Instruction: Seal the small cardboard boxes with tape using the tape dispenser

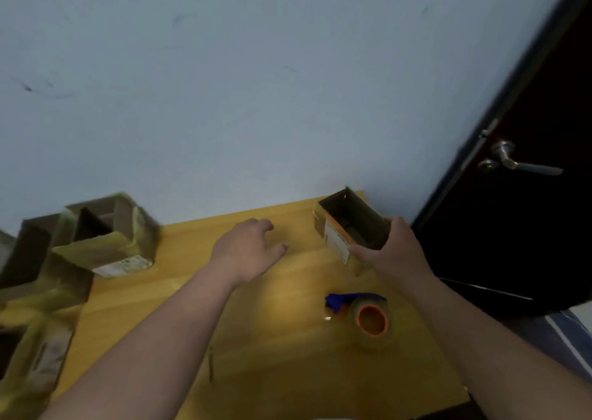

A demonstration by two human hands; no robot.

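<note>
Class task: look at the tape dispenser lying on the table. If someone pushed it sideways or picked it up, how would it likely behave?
The tape dispenser lies with its roll's orange core facing up, so a push would probably slide it across the table rather than roll it. Its blue plastic frame looks rigid. It seems light enough for one hand.

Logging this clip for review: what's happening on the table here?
A person's right hand grips an open small cardboard box at the far right of the wooden table. The left hand hovers empty, fingers loosely curled. The tape dispenser lies untouched nearer the person. More open boxes sit at the left.
</note>
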